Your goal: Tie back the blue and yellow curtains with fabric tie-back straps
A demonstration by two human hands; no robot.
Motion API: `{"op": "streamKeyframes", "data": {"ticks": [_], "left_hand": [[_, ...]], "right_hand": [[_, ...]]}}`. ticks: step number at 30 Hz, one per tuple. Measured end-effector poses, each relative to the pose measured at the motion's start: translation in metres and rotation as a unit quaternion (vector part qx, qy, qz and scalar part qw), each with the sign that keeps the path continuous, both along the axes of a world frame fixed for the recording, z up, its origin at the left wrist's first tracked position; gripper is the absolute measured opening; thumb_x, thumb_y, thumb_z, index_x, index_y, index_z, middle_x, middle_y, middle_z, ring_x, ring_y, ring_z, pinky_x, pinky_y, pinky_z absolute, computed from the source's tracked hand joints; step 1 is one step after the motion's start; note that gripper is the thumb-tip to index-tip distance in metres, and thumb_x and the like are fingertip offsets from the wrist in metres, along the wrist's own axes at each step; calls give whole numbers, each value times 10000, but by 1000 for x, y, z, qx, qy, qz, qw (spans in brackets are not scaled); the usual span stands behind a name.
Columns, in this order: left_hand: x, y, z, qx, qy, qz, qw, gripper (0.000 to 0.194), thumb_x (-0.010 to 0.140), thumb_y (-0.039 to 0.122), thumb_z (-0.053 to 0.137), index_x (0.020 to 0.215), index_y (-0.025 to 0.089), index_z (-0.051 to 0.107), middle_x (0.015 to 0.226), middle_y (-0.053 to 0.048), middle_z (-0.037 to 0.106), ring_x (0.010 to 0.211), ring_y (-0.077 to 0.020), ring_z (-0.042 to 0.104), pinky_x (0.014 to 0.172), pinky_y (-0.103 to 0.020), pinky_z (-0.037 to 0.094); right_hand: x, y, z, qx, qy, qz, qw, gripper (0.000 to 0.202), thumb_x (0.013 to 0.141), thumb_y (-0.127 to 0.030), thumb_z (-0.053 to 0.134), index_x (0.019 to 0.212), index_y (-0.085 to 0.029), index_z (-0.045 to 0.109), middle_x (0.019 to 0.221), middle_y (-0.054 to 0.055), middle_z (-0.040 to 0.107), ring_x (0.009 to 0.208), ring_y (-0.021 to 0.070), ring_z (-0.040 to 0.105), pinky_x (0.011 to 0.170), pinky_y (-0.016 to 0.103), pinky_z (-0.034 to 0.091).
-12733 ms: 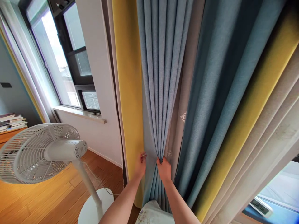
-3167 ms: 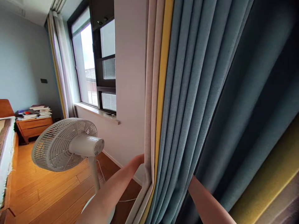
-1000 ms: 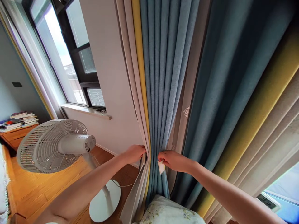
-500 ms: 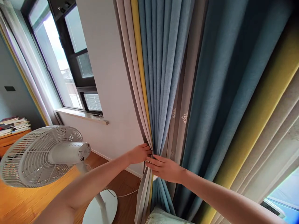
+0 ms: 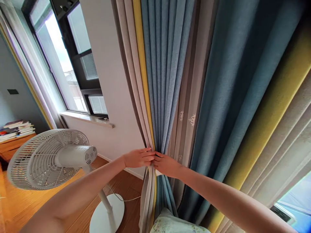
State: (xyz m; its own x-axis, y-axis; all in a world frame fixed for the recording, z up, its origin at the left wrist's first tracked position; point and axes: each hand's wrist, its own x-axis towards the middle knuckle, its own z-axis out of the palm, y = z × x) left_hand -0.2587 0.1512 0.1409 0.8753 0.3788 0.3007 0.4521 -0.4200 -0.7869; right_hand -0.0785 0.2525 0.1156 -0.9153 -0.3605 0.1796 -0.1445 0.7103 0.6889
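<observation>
A curtain (image 5: 160,81) of blue, yellow and beige panels hangs in the middle, drawn into a narrow waist at hand height. Just below my right hand (image 5: 167,165), a bit of white curtain tieback (image 5: 158,172) shows around this waist. My right hand's fingers are closed on the tieback at the front. From the other side my left hand (image 5: 138,158) reaches in, its fingertips meeting the right ones over the gathered cloth. What lies under the fingertips is mostly hidden. Below the waist the curtain's lower part (image 5: 162,191) flares out.
A white standing fan (image 5: 53,158) is at left on the wood floor, its round base (image 5: 107,213) near the curtain and a cable beside it. A floral pillow (image 5: 177,223) lies under the curtain. Another blue and yellow curtain (image 5: 225,97) hangs right. A windowsill (image 5: 87,119) juts out behind.
Both hands have moved slightly up and left in view with the curtain's waist, and their fingertips are closer together. The view has shifted a little, showing more of the pillow.
</observation>
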Motion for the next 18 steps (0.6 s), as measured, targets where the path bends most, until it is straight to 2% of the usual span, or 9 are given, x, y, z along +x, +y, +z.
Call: {"op": "streamKeyframes", "data": {"ticks": [3, 5, 8, 11, 15, 18], "left_hand": [[6, 4, 14, -33, -3, 18, 999, 137, 827, 173, 438, 810, 193, 572, 1034, -9, 595, 1084, -131, 458, 1035, -326, 240], [8, 9, 18, -60, -3, 42, 997, 120, 815, 174, 455, 774, 191, 567, 1024, -14, 600, 1044, -135, 491, 1025, -325, 253], [8, 16, 17, -91, 8, 76, 993, 69, 781, 168, 500, 756, 197, 557, 926, -14, 624, 929, -141, 547, 990, -330, 281], [2, 23, 12, -110, 12, 116, 987, 82, 765, 146, 505, 722, 200, 550, 714, -5, 628, 733, -135, 574, 893, -332, 340], [-6, 28, 4, -117, -15, 174, 978, 126, 747, 118, 496, 672, 193, 563, 522, 7, 580, 544, -134, 527, 823, -357, 350], [-11, 28, -2, -117, -43, 183, 975, 155, 718, 101, 521, 600, 191, 565, 499, 6, 568, 594, -144, 533, 895, -404, 289]], "right_hand": [[0, 2, 0, -11, -1, -13, 1000, 133, 760, -158, 526, 853, -139, 618, 923, 49, 612, 1056, 211, 462, 1043, 390, 205], [4, 5, 1, -14, -4, -11, 1000, 116, 759, -159, 530, 836, -149, 616, 953, 44, 611, 1072, 208, 453, 1045, 389, 199], [16, 8, 4, -15, -16, 13, 1000, 107, 773, -161, 519, 833, -167, 607, 1024, 34, 599, 1069, 190, 460, 1039, 390, 201], [29, 5, 8, -17, -45, 19, 999, 117, 784, -141, 500, 837, -168, 600, 911, 25, 636, 1000, 176, 505, 1033, 403, 194], [34, -9, 14, -63, -75, -35, 995, 130, 771, -109, 498, 846, -161, 590, 722, 22, 641, 941, 190, 535, 1020, 485, 147], [30, -16, 23, -160, -74, -111, 978, 100, 776, -163, 508, 823, -177, 595, 726, 20, 639, 839, 183, 569, 994, 532, 145]]}}
